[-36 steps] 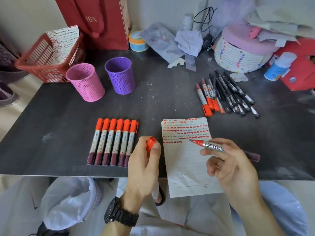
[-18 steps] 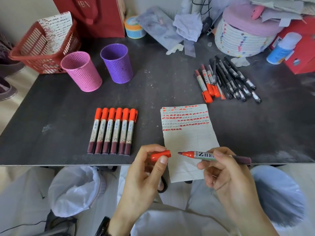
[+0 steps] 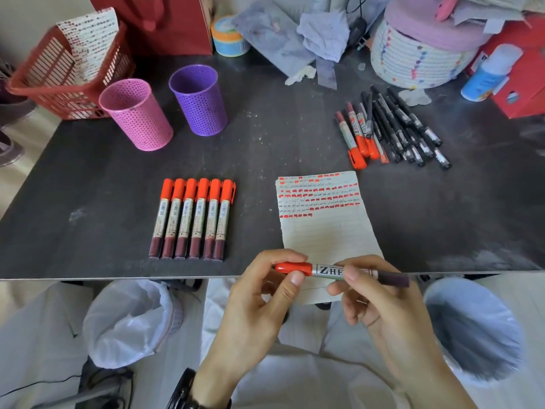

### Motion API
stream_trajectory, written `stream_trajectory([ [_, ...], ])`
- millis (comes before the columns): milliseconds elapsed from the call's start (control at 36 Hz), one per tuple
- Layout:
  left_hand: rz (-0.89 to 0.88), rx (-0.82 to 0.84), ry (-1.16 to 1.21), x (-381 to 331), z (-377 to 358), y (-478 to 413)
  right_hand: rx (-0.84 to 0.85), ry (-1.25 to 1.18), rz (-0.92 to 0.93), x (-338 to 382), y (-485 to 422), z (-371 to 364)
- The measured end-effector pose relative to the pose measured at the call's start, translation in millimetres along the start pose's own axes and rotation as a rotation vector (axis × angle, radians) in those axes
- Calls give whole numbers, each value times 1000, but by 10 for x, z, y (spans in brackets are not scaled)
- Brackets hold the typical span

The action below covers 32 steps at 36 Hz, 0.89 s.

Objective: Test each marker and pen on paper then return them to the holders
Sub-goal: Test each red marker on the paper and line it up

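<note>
In the head view, both hands are raised together at the near edge of the dark table [image 3: 265, 149], above the person's lap. The left hand [image 3: 259, 305] curls its thumb and fingers round the red cap [image 3: 293, 267] of a marker [image 3: 342, 273], which lies level, cap to the left. The right hand [image 3: 380, 302] pinches the marker's silver barrel between thumb and fingertips; the dark end sticks out past it to the right. The cap sits on the marker's tip.

Just behind the hands lies the lined paper [image 3: 324, 231], its upper part covered in red dashes and scribbles, its near end overhanging the table edge. To its left six red-capped markers [image 3: 191, 219] lie side by side in a row, caps away from the person. Farther right, a loose pile of red markers and black pens [image 3: 389, 128] rests on the table.

At the back left stand the pink holder [image 3: 138, 116] and the purple holder [image 3: 199, 100], both upright; nothing shows inside them. Behind them a red basket [image 3: 44, 81] holds a dotted sheet [image 3: 88, 39].
</note>
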State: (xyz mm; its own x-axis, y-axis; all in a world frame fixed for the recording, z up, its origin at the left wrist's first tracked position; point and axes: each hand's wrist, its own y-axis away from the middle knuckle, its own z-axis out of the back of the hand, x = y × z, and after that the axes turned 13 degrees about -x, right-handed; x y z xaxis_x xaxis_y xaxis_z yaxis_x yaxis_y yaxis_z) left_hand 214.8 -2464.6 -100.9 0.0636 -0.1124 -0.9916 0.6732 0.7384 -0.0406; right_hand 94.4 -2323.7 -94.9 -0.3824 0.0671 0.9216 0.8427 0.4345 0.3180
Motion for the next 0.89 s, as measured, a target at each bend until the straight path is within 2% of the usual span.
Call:
stream_trajectory([
  [83, -4, -7, -22, -16, 47, -15, 17, 152, 72, 24, 3, 61],
  [250, -38, 69, -101, -50, 146, -31, 222, 435, 117, 106, 1, 170],
  [389, -55, 120, -164, -72, 157, -44, 198, 671, 318, 53, 45, 169],
  [556, -49, 176, -165, -99, 202, -93, 174, 715, 411, -32, 144, 121],
  [722, -27, 232, -184, -121, 229, -170, 48, 734, 513, -158, 219, 70],
  [889, -40, 282, -211, -99, 234, -243, -37, 637, 484, -268, 327, 22],
])
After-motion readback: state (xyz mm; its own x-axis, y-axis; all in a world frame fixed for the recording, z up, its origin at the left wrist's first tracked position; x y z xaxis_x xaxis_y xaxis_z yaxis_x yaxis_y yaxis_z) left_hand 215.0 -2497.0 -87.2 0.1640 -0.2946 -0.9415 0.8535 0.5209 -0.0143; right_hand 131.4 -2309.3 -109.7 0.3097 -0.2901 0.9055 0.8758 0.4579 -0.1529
